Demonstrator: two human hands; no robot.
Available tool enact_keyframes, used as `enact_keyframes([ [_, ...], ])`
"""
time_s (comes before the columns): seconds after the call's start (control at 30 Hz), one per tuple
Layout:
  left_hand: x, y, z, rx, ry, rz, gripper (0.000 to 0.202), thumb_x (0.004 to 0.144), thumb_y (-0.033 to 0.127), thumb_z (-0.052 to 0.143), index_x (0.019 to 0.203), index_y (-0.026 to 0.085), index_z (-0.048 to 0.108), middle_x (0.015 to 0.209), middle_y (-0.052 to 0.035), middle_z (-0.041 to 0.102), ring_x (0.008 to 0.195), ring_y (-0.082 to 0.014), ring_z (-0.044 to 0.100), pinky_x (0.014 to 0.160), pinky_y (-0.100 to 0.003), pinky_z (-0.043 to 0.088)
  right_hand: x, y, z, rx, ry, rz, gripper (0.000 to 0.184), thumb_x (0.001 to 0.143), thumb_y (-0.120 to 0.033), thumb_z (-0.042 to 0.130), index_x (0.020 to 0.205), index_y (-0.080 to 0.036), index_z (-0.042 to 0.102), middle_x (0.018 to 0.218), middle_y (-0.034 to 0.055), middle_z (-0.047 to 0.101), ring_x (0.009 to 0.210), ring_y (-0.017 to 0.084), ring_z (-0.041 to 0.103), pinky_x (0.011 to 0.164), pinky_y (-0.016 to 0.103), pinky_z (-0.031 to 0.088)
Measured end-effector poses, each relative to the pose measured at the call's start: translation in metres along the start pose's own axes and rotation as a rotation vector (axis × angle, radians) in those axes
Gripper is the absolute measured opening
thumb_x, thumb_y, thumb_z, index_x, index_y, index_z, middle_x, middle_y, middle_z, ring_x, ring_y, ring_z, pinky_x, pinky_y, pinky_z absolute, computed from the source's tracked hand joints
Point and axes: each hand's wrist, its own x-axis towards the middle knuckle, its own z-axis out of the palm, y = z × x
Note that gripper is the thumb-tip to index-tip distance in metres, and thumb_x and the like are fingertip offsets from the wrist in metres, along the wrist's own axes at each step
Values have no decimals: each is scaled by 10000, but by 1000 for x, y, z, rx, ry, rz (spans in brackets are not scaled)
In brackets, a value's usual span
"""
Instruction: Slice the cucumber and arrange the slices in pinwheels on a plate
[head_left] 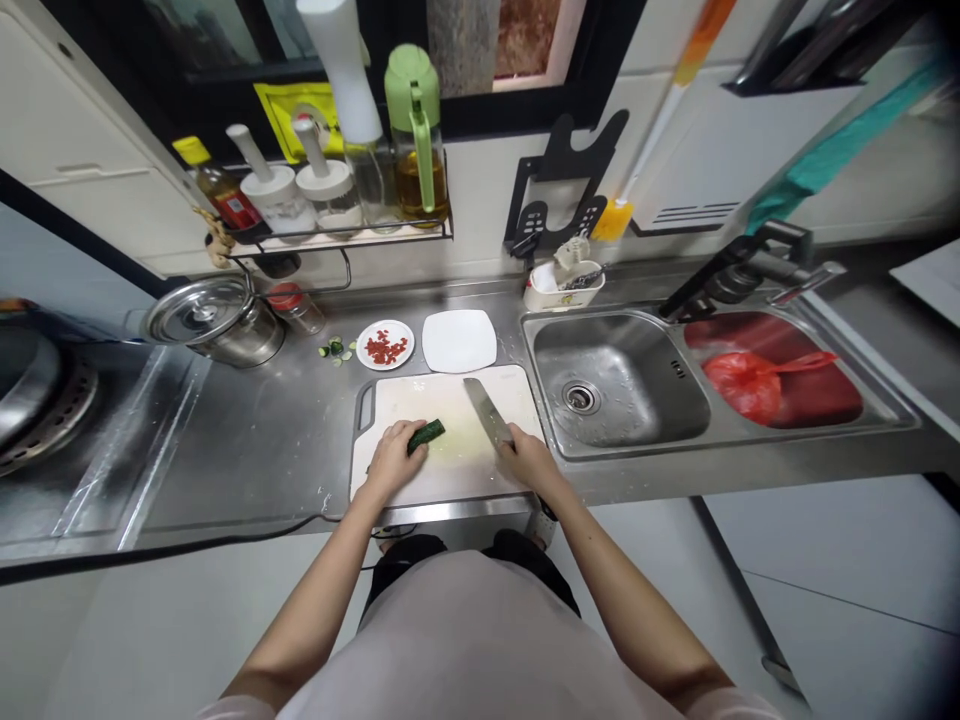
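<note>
My left hand [397, 459] is closed on a dark green cucumber piece [427, 434] over the left half of the white cutting board [480, 485]. The cucumber's far end sticks out past my fingers, and the rest is hidden under my hand. In my right hand [529, 462] is a kitchen knife [487, 412], its blade pointing up and left over the board, apart from the cucumber. Behind the board stand a round white plate with red chopped pieces [385, 346] and a square white plate [459, 340]. Green cucumber scraps [337, 348] lie on the counter left of the round plate.
Right of the board is a double sink [622, 385], with a red plastic bag [746, 385] in its far basin. A lidded steel pot [217, 320] and a red-topped jar [298, 308] stand at back left. A rack [345, 240] of bottles hangs above. A black cable [225, 543] runs along the front edge.
</note>
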Motion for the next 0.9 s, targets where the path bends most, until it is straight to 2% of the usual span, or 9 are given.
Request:
enact_keyframes([
  [0.13, 3, 4, 7, 1, 57, 68, 375, 891, 313, 549, 1257, 251, 605, 1182, -67, 619, 1092, -216, 570, 968, -358, 465, 1, -11, 4, -56, -31, -44, 264, 949, -245, 356, 1144, -185, 523, 983, 96, 687, 895, 220, 630, 670, 265, 339],
  [0.3, 8, 4, 14, 41, 72, 115, 298, 942, 306, 494, 1179, 267, 669, 1113, -55, 653, 1038, -193, 586, 924, -336, 482, 2, -22, 8, -130, -42, -45, 296, 950, -228, 330, 1194, -190, 494, 997, 100, 681, 901, 232, 638, 697, 288, 382],
  [0.67, 8, 0, 17, 87, 99, 164, 327, 954, 276, 470, 1216, 269, 666, 1068, -70, 659, 970, -193, 575, 876, -338, 487, 9, -34, 10, -253, -42, -97, 278, 987, -218, 282, 1158, -167, 496, 994, 129, 678, 937, 238, 650, 756, 323, 444],
  [0.9, 6, 0, 23, 65, 129, 165, 341, 952, 262, 461, 1238, 277, 647, 1068, -73, 636, 981, -192, 564, 886, -338, 488, 8, -40, 2, -214, -55, -142, 297, 1001, -257, 276, 1153, -158, 511, 961, 125, 682, 916, 238, 657, 745, 306, 441],
])
